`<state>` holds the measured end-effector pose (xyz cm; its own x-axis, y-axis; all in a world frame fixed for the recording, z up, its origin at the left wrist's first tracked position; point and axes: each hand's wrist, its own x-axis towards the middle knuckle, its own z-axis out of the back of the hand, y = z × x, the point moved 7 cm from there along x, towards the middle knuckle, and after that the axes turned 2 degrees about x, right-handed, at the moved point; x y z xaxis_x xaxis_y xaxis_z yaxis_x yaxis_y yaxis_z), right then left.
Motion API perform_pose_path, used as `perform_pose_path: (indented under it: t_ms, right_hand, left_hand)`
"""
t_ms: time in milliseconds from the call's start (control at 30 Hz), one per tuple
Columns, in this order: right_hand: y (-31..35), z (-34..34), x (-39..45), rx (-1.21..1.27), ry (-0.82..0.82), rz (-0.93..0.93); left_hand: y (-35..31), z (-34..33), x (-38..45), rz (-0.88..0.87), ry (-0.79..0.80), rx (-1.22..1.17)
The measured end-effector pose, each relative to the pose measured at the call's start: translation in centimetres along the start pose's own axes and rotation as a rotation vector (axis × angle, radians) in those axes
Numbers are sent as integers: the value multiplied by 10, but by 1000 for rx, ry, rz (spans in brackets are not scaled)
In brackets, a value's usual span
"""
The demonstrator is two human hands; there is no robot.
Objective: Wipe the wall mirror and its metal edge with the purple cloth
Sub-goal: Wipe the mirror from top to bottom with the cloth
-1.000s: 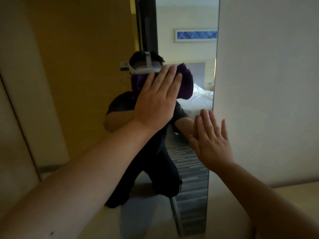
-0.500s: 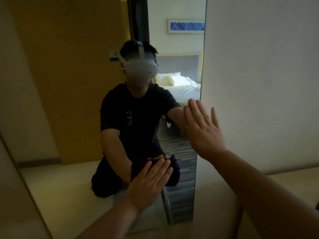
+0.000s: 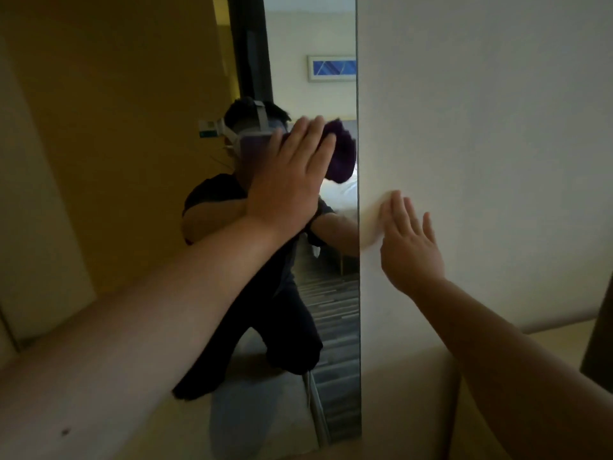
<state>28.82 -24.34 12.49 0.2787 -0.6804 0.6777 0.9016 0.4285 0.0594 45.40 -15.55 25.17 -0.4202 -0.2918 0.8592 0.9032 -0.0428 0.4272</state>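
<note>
Left hand [image 3: 292, 184] presses purple cloth [image 3: 341, 157] flat against mirror [image 3: 331, 293].

The mirror [image 3: 335, 293] runs floor to ceiling as a narrow strip, hemmed on its right by the white wall [image 3: 481, 127], which meets it at a thin metal edge [image 3: 358, 94]. The left hand [image 3: 292, 184] lies flat on the purple cloth [image 3: 341, 154] at head height, with the cloth just beside that edge, so little glass is left between them there. The right hand [image 3: 409, 242] is spread on the wall just right of the edge. Above both hands and below them the glass is unobstructed down to the floor [image 3: 398, 410]. The left forearm [image 3: 149, 327] crosses the lower left approach.
</note>
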Motion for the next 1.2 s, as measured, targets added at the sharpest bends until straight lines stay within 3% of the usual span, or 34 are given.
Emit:
perform_pose_path:
  t_ms: [133, 400, 667, 767, 833, 1000, 1200]
  right_hand:
    - [-6, -1, 1, -11, -25, 26]
    - [-9, -5, 1, -3, -43, 58]
    - [-8, 5, -2, -52, 77, 10]
    - [0, 19, -2, 45, 119, -44]
    - [15, 27, -10, 91, 59, -50]
    - [108, 16, -65, 221, -120, 194]
    - [222, -58, -119, 74, 16, 446]
  left_hand:
    - [-7, -5, 25, 44, -18, 45]
    - [-113, -67, -152, -319, 208, 21]
    - [-130, -69, -208, -320, 389, -124]
    - [-116, -44, -207, -249, 385, -250]
    - [-94, -25, -212, -197, 372, -299]
    - [-13, 26, -249, 0, 263, -260]
    - [65, 67, -339, 159, 307, -162]
